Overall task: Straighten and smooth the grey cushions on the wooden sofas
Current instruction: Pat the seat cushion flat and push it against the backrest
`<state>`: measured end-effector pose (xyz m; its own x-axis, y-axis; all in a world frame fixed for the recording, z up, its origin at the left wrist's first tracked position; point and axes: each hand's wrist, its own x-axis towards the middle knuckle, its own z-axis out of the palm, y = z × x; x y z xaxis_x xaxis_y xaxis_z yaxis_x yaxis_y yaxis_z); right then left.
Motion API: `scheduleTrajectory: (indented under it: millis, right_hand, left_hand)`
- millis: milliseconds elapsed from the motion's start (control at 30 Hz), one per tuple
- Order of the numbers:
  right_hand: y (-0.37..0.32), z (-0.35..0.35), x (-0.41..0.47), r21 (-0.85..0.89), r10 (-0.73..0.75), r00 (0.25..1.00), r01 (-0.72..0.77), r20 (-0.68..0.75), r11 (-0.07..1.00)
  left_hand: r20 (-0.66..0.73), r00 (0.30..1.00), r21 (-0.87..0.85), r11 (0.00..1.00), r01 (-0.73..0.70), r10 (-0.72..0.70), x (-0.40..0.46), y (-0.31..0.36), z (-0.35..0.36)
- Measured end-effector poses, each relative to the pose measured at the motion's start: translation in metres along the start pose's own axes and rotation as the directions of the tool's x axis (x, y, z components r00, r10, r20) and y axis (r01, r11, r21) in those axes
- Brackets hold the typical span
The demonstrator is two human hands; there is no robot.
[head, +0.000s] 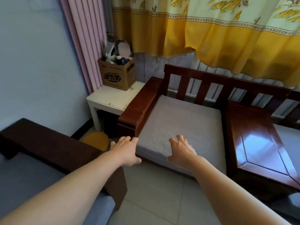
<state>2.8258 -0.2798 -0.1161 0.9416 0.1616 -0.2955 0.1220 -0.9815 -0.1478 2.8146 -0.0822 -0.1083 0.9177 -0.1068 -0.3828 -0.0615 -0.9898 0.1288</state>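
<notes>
Reaching over the grey cushion's [180, 125] front edge, both hands [125, 148] [181, 151] spread, gripping nothing.

The cardboard box [117, 74] on the white desk [112, 99], at about ten o'clock, bears dark print ending in "28"; the characters before it cannot be read.

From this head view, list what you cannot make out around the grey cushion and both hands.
- Right hand: whether its curled fingertips touch the grey cushion; the angle hides the contact.
- Left hand: its fingertips at the cushion's front corner; grip unclear.
- Cardboard box: contents blurred.
- Second cushion: cut off by the right edge, behind the wooden armrest.
</notes>
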Motion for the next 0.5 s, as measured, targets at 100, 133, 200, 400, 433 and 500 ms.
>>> scheduleTrajectory:
  millis: [100,133,200,400,433,500]
  right_hand:
    - [-0.024,0.005,-0.004,0.013,-0.024,1.000,0.024,0.015,1.000]
    - [-0.032,0.006,-0.005,0.018,-0.025,1.000,0.025,0.010,1.000]
    - [-0.050,0.009,-0.007,0.022,-0.035,0.999,0.035,0.004,0.999]
    - [-0.107,0.026,-0.016,0.001,-0.087,0.995,0.087,0.044,0.996]
    - [-0.112,0.028,-0.017,-0.003,-0.094,0.994,0.095,0.048,0.996]
    - [-0.131,0.033,-0.017,-0.016,-0.124,0.990,0.125,0.064,0.992]
  left_hand:
    - [0.002,1.000,-0.002,1.000,0.030,-0.030,-0.017,-0.021,0.001]
    - [0.005,0.999,-0.002,0.999,0.035,-0.035,-0.021,-0.027,0.001]
    - [0.004,0.999,-0.012,0.999,0.047,-0.047,-0.030,-0.043,0.001]
    - [0.035,0.993,-0.040,0.992,0.118,-0.117,-0.061,-0.100,0.011]
    - [0.039,0.991,-0.045,0.990,0.130,-0.129,-0.063,-0.106,0.012]
    - [0.040,0.986,-0.067,0.984,0.163,-0.161,-0.073,-0.125,0.017]
